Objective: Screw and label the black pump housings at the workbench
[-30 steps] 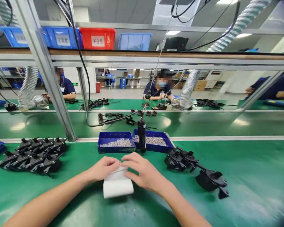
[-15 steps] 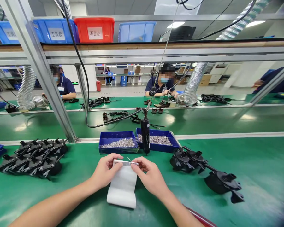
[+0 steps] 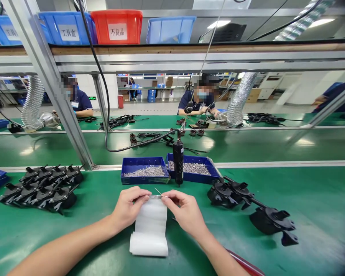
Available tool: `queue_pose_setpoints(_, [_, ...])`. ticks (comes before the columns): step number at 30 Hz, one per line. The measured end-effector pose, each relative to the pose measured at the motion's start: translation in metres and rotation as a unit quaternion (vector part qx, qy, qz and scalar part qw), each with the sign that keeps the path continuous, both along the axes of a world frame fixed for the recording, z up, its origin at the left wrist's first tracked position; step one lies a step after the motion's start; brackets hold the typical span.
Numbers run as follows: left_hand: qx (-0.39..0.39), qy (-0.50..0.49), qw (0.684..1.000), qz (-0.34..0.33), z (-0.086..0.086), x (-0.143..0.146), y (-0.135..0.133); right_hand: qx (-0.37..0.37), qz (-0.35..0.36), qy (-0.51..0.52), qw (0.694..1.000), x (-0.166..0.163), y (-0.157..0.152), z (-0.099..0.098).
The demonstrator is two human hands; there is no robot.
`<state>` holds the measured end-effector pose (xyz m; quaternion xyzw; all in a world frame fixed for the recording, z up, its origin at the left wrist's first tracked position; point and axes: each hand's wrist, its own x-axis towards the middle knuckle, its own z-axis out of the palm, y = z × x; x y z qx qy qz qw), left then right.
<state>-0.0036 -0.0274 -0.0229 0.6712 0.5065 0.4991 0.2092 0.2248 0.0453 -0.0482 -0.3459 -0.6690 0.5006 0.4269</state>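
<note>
A white, partly rolled strip of sheet material [image 3: 151, 220] hangs between my hands, its rolled end low over the green bench. My left hand [image 3: 132, 205] pinches the top left edge between thumb and fingers. At the top right edge, my right hand [image 3: 182, 209] has the same sort of pinch. A thin needle-like piece [image 3: 158, 191] sticks up beside my right fingertips; I cannot make out what it is. Just beyond my hands hangs a black electric screwdriver [image 3: 178, 163], upright on its cable.
Two blue trays [image 3: 143, 180] of small metal screws stand behind the strip. Black plastic housings [image 3: 43, 188] sit in rows at left, with more housings [image 3: 271, 220] at right. A metal post [image 3: 50, 80] rises at left. Co-workers [image 3: 199, 96] sit across the bench.
The strip's top edge is turned over less broadly and now looks thinner between my fingers. Both hands keep their pinch. The view has shifted slightly.
</note>
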Motion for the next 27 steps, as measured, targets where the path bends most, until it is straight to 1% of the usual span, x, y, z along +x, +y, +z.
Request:
queue_pose_setpoints(6, [0.021,-0.001,1.000,-0.002,-0.001,0.000,-0.001,0.076,-0.018,-0.009,0.997,-0.002,-0.003,0.000])
queue_pose_setpoints(9, [-0.001,-0.019,1.000,0.010,-0.002,0.000,0.000,0.134,-0.037,-0.003,0.990,0.002,-0.002,0.002])
queue_pose_setpoints(10, [-0.019,-0.031,0.999,0.017,-0.003,0.000,0.001,0.165,-0.042,-0.004,0.985,0.004,-0.002,0.004])
queue_pose_setpoints(11, [-0.043,-0.046,0.998,0.025,-0.004,0.001,0.002,0.214,-0.042,-0.011,0.976,0.007,-0.002,0.006])
queue_pose_setpoints(12, [-0.069,-0.061,0.995,0.031,-0.004,0.001,0.002,0.279,-0.037,-0.020,0.959,0.009,-0.002,0.008])
queue_pose_setpoints(14, [-0.106,-0.086,0.990,0.034,-0.005,0.002,0.003,0.401,-0.026,-0.035,0.915,0.010,-0.004,0.011])
queue_pose_setpoints(15, [-0.113,-0.090,0.989,0.025,-0.005,0.002,0.003,0.430,-0.022,-0.037,0.902,0.009,-0.005,0.012])
queue_pose_setpoints(16, [-0.113,-0.089,0.990,0.013,-0.005,0.003,0.002,0.427,-0.019,-0.033,0.903,0.007,-0.006,0.011])
queue_pose_setpoints(17, [-0.111,-0.088,0.990,0.000,-0.005,0.003,0.002,0.392,-0.019,-0.024,0.919,0.004,-0.006,0.010])
queue_pose_setpoints(19, [-0.114,-0.105,0.988,-0.015,-0.005,0.004,0.001,0.290,-0.023,-0.009,0.957,-0.002,-0.006,0.006])
queue_pose_setpoints(21, [-0.123,-0.146,0.982,-0.002,-0.004,0.005,0.000,0.208,-0.030,-0.002,0.978,-0.006,-0.005,0.001])
queue_pose_setpoints(23, [-0.125,-0.177,0.976,0.013,-0.004,0.006,0.000,0.155,-0.041,0.005,0.987,-0.008,-0.004,-0.002])
queue_pose_setpoints(25, [-0.123,-0.180,0.976,0.016,-0.004,0.006,0.001,0.139,-0.050,0.013,0.989,-0.009,-0.003,-0.003])
queue_pose_setpoints(27, [-0.126,-0.176,0.976,0.011,-0.004,0.007,0.001,0.170,-0.060,0.015,0.983,-0.009,-0.004,-0.002])
